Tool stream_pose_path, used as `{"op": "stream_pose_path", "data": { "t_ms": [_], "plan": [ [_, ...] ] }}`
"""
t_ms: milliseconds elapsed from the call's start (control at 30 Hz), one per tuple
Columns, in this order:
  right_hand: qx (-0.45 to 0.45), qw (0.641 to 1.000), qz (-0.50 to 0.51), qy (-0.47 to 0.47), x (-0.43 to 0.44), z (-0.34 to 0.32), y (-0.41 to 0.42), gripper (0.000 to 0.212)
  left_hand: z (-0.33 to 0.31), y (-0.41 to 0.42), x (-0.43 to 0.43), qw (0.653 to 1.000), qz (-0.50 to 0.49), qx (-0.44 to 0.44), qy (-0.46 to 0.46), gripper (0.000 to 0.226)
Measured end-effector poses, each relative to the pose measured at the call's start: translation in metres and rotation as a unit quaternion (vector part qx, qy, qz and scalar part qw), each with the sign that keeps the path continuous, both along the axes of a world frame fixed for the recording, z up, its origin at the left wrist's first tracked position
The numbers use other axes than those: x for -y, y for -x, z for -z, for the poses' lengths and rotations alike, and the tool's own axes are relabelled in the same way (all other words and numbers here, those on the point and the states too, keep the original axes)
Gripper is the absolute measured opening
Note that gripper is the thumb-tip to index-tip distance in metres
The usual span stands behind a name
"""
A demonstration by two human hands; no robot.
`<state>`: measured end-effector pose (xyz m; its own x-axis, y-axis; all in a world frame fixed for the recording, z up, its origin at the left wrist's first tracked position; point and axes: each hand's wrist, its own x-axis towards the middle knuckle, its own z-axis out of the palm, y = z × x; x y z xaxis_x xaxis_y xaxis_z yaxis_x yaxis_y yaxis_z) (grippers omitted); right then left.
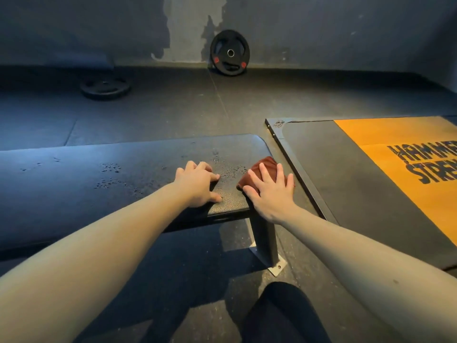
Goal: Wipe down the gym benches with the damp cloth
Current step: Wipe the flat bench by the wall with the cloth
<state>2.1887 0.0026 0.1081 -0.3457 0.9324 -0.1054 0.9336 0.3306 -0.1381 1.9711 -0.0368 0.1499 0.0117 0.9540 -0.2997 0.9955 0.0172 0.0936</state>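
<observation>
The cloth (262,167) lies at the right end of the surface (123,169), under the right hand (269,190); the left hand (196,185) rests just left of it. A platform (333,174) lies on the floor to the right. Behind, a plate (230,52) leans on the wall (321,33); a second plate (105,87), seemingly flat, lies farther left.

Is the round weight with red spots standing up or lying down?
Standing up: the weight plate rests on its edge, leaning against the wall.

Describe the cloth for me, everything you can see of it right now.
The cloth is a reddish-brown, soft-looking fabric, bunched into a wad. It lies on the right end of the black bench pad, at its edge. The right hand presses flat on it with fingers spread, covering its near part. Droplets dot the pad just left of it.
</observation>
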Motion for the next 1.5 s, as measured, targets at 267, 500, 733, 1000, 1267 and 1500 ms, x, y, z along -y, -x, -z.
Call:
{"op": "stream_pose_path", "data": {
  "t_ms": [267,500,733,1000,1267,1500],
  "plan": [
    [-0.001,0.998,0.057,0.011,-0.006,-0.004,0.021,0.057,-0.004,-0.007,-0.002,0.999,-0.010,-0.026,0.019,0.076],
    [-0.049,0.995,-0.078,-0.035,0.062,-0.004,0.023,0.052,-0.002,-0.009,0.004,0.999,-0.010,-0.039,0.010,0.075],
    [-0.037,0.998,0.021,-0.037,-0.017,0.001,-0.012,0.055,-0.003,-0.010,0.007,0.999,-0.029,-0.023,-0.004,0.076],
    [-0.043,0.996,-0.065,-0.049,0.048,-0.003,0.027,0.055,-0.006,0.002,0.009,0.988,-0.121,-0.100,0.013,0.112],
    [-0.010,1.000,-0.007,-0.016,-0.064,-0.003,0.001,0.055,-0.005,0.009,0.004,0.991,-0.108,-0.072,0.037,0.096],
    [-0.020,0.996,-0.072,-0.046,0.002,0.000,0.037,0.057,-0.008,0.023,0.002,0.993,-0.103,-0.049,0.037,0.084]
  ]
}}
